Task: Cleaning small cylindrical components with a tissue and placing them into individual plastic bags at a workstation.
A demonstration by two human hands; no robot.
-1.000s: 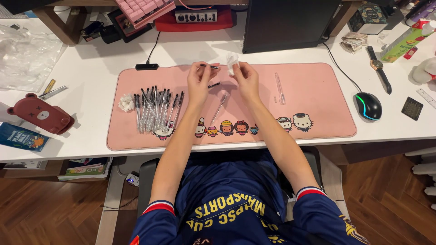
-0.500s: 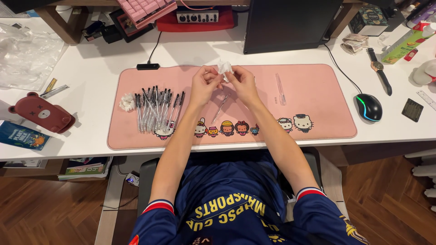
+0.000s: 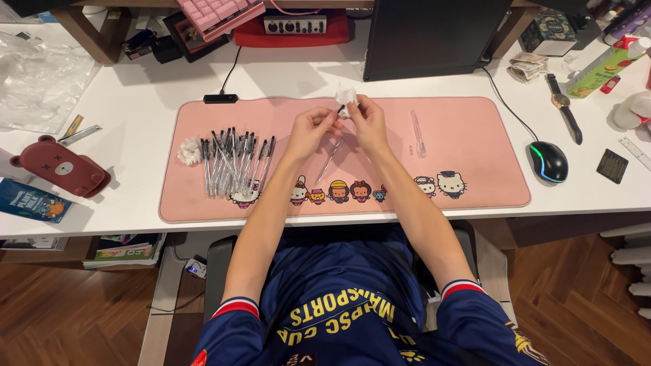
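Over the pink desk mat, my left hand holds a small dark pen part, its tip poking into a crumpled white tissue that my right hand pinches. A clear pen barrel lies on the mat just below my hands. Another clear barrel rests to the right. A row of several black-tipped pens lies at the mat's left, with a second wad of tissue beside it.
A black monitor stands behind the mat. A lit mouse, a wristwatch and a small black pad sit at the right. A brown bear-shaped case and clear plastic wrap lie at the left.
My hands came together and dropped slightly toward me. The tissue, first pinched high in my right hand, now sits between both hands around the pen part's tip.
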